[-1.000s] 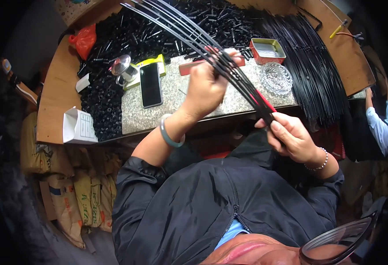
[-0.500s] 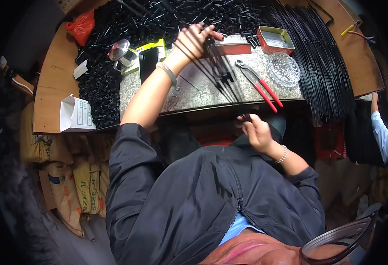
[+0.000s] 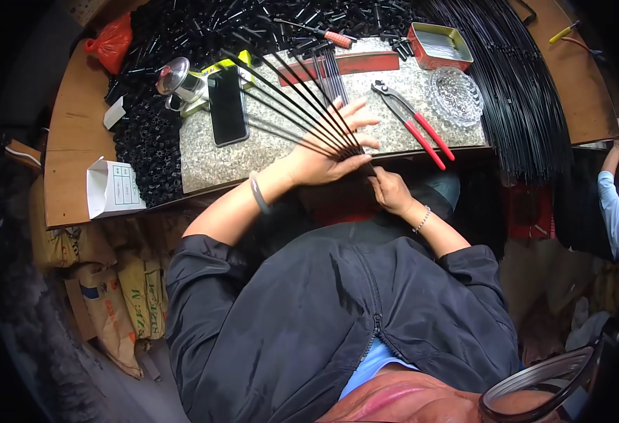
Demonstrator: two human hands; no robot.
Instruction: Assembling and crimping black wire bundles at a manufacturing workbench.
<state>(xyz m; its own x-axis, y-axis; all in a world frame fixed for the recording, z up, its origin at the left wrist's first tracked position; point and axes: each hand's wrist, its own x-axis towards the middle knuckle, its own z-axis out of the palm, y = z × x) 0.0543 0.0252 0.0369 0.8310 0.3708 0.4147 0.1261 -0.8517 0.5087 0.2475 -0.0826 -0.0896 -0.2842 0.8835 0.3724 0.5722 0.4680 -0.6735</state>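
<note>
A fan of thin black ribs (image 3: 299,99), like those of an umbrella, spreads up and to the left over the near edge of the worktable. Its narrow end comes together at my right hand (image 3: 392,192), which is closed around the dark base. My left hand (image 3: 327,144) lies against the ribs near where they meet, fingers stretched out and apart, its thumb beside the gathered end. Behind the fingers, more thin dark rods (image 3: 332,79) lie across a red bar (image 3: 369,63). Red-handled pliers (image 3: 422,134) rest on the speckled slab to the right.
Small black parts (image 3: 203,25) are heaped at the back. Around the slab stand a phone (image 3: 228,106), a lidded metal cup (image 3: 180,79), a glass dish (image 3: 455,96), a red tin (image 3: 440,46) and a screwdriver (image 3: 334,37). Long black rods (image 3: 514,99) lie at right; another person's arm (image 3: 611,190) shows beyond.
My left hand has come down from the back of the slab toward my right hand, and its fingers have spread. The ribs now fan up and left. The screwdriver and phone show more fully.
</note>
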